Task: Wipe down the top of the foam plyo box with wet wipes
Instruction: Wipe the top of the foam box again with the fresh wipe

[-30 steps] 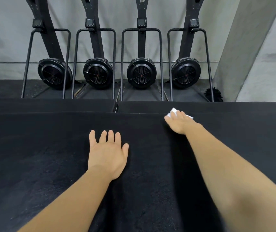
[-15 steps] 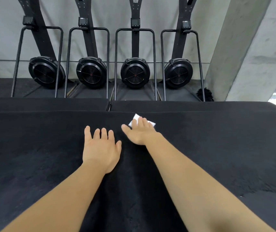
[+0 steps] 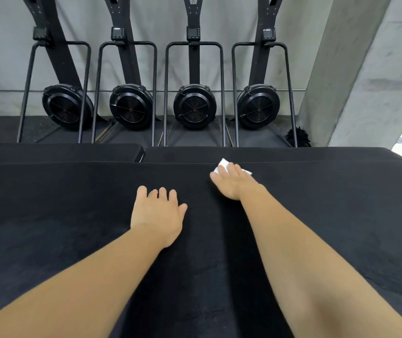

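The black foam plyo box [image 3: 61, 215] fills the lower part of the head view, its flat top under both my arms. My left hand [image 3: 157, 213] lies flat on the top near the middle, fingers straight and slightly spread. My right hand [image 3: 234, 182] presses a white wet wipe [image 3: 223, 164] onto the box top close to its far edge, fingers straight over it. Most of the wipe is hidden under the fingers; white corners stick out beyond them.
Two lower black boxes [image 3: 268, 153] lie beyond the far edge. Behind them, several black fan-wheel ski machines [image 3: 194, 106] stand against a grey wall. A grey concrete pillar [image 3: 366, 69] rises at the right, with a black duster [image 3: 297, 137] at its foot.
My right hand slid the wipe left toward my left hand half a second ago, and has now moved back right along the far edge. The left hand has stayed flat in place.
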`<state>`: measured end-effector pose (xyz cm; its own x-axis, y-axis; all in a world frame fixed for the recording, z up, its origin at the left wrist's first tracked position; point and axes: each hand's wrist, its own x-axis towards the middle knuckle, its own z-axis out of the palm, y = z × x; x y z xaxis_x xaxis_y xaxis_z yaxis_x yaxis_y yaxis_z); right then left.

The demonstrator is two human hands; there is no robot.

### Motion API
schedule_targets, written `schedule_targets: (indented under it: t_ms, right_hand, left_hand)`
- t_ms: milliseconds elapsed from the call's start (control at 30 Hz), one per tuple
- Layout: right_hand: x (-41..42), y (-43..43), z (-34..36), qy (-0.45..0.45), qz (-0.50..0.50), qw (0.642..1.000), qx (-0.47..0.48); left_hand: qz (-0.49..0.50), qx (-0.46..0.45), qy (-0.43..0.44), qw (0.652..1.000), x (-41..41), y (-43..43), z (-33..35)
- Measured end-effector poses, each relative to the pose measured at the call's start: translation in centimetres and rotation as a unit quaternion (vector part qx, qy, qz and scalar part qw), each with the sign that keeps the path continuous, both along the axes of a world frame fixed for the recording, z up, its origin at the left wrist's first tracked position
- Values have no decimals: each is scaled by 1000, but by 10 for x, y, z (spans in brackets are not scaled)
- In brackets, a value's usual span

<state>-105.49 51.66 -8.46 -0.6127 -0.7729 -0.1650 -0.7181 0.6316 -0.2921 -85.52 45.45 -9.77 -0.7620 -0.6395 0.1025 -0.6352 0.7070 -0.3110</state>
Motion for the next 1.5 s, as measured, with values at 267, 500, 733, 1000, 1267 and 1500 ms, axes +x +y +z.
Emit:
schedule_targets:
  t_ms: [267, 500, 733, 1000, 1267, 1500]
  right_hand:
    - [-75, 46, 3, 12, -107, 994, 5]
    - [-50, 48, 9, 12, -127, 992, 22]
    - [29, 31, 5, 9, -42, 999, 3]
    - [80, 18, 2, -54, 81, 995, -3]
    - [-10, 41, 2, -6, -31, 999, -14]
    - [-62, 77, 3, 13, -104, 994, 3]
  left_hand:
    - [2, -39, -7, 999, -1, 3, -11]
    - [2, -42, -19, 999, 0, 4, -11]
    - [1, -26, 0, 1000, -1, 4, -11]
    - [-2, -28, 19, 999, 1, 5, -9]
    - [0, -35, 13, 999, -1, 1, -13]
    - [-3, -39, 15, 999, -1, 1, -14]
